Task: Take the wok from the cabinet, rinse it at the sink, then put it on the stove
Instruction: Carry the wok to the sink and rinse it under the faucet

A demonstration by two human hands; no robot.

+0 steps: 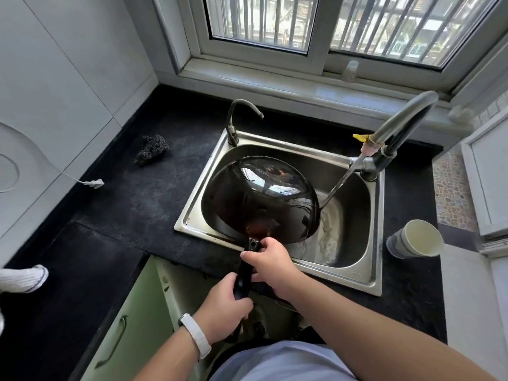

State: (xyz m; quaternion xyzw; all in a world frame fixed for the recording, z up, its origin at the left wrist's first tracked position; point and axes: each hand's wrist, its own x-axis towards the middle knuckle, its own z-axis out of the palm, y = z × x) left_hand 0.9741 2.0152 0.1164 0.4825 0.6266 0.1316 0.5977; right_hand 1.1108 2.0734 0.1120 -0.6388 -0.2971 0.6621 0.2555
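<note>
A dark round wok (261, 199) is tipped on its side inside the steel sink (354, 259), its shiny outer bottom facing up at me. Its black handle points toward me over the sink's front rim. My right hand (270, 261) grips the handle close to the pan. My left hand (224, 314), with a white band on the wrist, grips the handle's lower end. A thin stream of water (336, 187) runs from the large faucet (395, 133) at the sink's right and lands beside the wok's right edge.
A second small faucet (237, 119) stands at the sink's back left. A dark scouring pad (152, 149) lies on the black counter, left. A paper cup (415, 239) stands right of the sink. A green cabinet door (129, 325) hangs open below.
</note>
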